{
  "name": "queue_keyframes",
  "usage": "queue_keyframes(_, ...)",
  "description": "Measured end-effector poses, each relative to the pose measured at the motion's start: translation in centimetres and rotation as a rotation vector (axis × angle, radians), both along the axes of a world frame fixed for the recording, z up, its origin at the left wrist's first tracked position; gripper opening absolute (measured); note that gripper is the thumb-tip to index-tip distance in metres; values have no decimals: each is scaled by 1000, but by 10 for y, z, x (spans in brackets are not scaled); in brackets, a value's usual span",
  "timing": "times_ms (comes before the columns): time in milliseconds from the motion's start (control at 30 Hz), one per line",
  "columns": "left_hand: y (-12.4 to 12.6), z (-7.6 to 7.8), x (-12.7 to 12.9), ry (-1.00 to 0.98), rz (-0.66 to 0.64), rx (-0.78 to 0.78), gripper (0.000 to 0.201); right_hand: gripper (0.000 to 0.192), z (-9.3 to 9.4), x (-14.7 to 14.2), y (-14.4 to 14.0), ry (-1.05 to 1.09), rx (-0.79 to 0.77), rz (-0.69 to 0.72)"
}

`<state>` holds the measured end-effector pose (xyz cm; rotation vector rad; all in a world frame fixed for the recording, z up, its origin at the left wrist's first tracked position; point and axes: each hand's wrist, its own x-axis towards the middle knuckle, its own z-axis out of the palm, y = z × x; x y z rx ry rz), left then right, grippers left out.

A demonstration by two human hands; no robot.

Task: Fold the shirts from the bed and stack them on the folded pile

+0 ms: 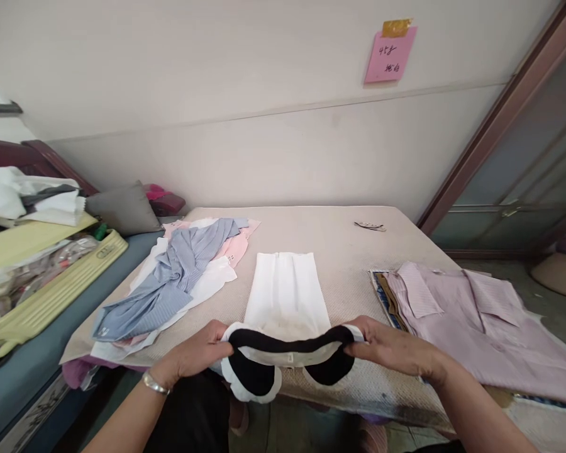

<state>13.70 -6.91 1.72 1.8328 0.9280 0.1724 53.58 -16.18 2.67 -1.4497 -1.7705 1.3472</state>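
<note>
Both of my hands hold a black collar with white edging point(257, 372) near the front edge of the padded table. My left hand point(198, 352) pinches its left end between thumb and fingers. The right end is gripped by my right hand point(387, 346). Its two rounded halves hang down, and a pale inner band with a small label shows in the middle. Just beyond the collar a white folded piece of cloth point(287, 286) lies flat, its near edge partly hidden behind the collar. A silver bracelet circles my left wrist.
Blue striped and other garments point(174, 270) lie heaped at the table's left. Folded lilac garments point(476, 321) sit at the right. Small thread snips or clips point(370, 226) rest at the back. A pink note point(390, 55) is taped to the wall. A yellow container point(75, 277) stands far left.
</note>
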Motion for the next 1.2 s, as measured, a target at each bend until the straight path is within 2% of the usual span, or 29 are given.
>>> queue_keyframes(67,19,0,1,-132,163,-96,16,24,1,2,20,155,-60,65)
queue_keyframes(100,33,-4,6,-216,264,-110,16,27,-3,2,35,224,-68,50)
queue_keyframes(167,65,-16,24,-391,452,-159,17,33,-19,-1,71,341,-34,-155)
queue_keyframes(267,110,-43,61,-589,649,-336,31,42,-58,-10,119,441,-58,-548)
queue_keyframes(333,128,-63,80,-614,718,-453,44,45,-84,-16,137,462,-146,-674)
queue_keyframes(400,134,-82,91,-568,737,-509,52,44,-103,-20,142,457,-208,-696)
queue_keyframes(500,133,-98,96,-518,764,-402,49,41,-119,-21,140,374,-174,-716)
queue_keyframes(600,132,-100,102,-523,801,-277,39,37,-124,-20,142,316,-82,-750)
queue_keyframes(700,135,-101,110,-565,797,-227,35,41,-126,-19,151,329,92,-741)
queue_keyframes(767,137,-103,114,-593,771,-197,38,44,-129,-19,157,227,165,-748)
queue_keyframes(867,139,-106,114,-574,763,-173,42,36,-134,-20,164,-35,139,-799)
queue_keyframes(933,140,-108,110,-532,769,-177,45,30,-138,-21,166,-125,109,-822)
queue_keyframes(1067,145,-111,103,-390,825,-161,50,29,-141,-21,167,-157,106,-823)
queue_keyframes(1200,147,-120,103,-241,859,-72,43,27,-141,-19,167,-199,98,-807)
